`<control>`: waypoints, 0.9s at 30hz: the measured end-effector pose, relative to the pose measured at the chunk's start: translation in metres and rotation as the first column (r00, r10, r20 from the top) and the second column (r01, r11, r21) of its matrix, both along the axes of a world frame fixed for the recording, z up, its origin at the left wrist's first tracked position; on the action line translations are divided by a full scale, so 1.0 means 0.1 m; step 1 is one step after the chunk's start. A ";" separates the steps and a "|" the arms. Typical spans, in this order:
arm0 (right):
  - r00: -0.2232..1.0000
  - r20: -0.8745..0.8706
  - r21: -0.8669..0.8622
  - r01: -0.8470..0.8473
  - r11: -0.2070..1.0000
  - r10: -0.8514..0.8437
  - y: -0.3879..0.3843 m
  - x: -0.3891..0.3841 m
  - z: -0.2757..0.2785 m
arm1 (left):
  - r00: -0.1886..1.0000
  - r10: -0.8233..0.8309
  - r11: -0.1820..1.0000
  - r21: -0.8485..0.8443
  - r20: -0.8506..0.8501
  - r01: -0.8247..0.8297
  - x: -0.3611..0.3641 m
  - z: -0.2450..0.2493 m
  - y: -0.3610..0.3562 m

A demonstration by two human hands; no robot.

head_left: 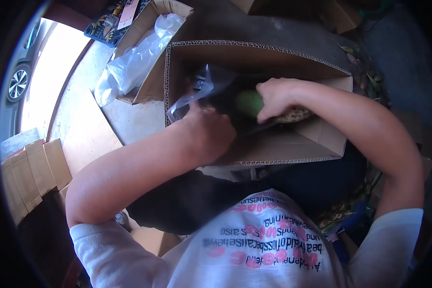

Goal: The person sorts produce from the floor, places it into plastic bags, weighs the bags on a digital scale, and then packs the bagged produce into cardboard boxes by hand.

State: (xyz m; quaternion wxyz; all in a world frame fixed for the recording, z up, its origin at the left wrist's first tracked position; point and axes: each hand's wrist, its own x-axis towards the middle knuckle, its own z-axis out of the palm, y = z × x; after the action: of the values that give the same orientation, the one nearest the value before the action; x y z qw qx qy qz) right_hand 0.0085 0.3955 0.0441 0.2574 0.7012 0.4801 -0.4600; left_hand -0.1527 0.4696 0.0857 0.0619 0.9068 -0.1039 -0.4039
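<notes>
Over the open cardboard box (pixel 254 48), my left hand (pixel 209 129) is closed at the edge of a clear plastic bag (pixel 206 89), which rises past its fingers. My right hand (pixel 281 98) comes in from the right, its fingers and thumb wrapped round a blurred green piece of produce (pixel 249 103). Under that palm shows a pale, speckled, bumpy surface (pixel 293 115). The green end points toward my left hand. Shadow hides the middle of the box.
A smaller carton (pixel 151 72) lined with plastic film (pixel 139 60) stands at the upper left, beside a dark patterned tray (pixel 108 31) with a pink phone-like object (pixel 128 14). Greenish produce (pixel 369 81) lies on the floor at right. Folded cardboard (pixel 33 168) is at left.
</notes>
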 end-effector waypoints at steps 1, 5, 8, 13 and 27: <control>1.000 -0.019 0.036 0.017 0.999 -0.016 0.06 -0.08 -0.07 | 0.999 0.001 1.000 0.006 -0.051 -0.001 0.02 0.02 0.01; 0.998 0.038 0.437 -0.060 0.897 0.048 0.09 -0.15 -0.74 | 0.998 0.014 0.989 -0.148 -0.063 -0.024 -0.01 -0.05 0.14; 0.996 0.017 0.703 0.054 0.709 -0.093 0.09 -0.13 -1.37 | 1.000 0.026 0.968 -0.249 -0.010 -0.028 -0.04 -0.11 0.23; 0.950 0.279 0.763 -0.309 0.568 0.143 0.12 -0.12 -1.45 | 0.997 0.013 0.951 -0.308 0.081 0.013 -0.07 -0.15 0.36; 0.902 0.330 0.626 -0.431 0.650 0.280 0.54 -0.47 -1.67 | 0.993 0.116 0.955 -0.277 0.030 -0.103 -0.09 -0.32 0.32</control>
State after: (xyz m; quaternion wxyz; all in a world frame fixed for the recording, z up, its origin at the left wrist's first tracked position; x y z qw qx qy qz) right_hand -0.0384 0.4491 -0.1234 0.1131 0.6803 0.7149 -0.1156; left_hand -0.1614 0.5013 0.0537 0.2071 0.9027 -0.1102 -0.3606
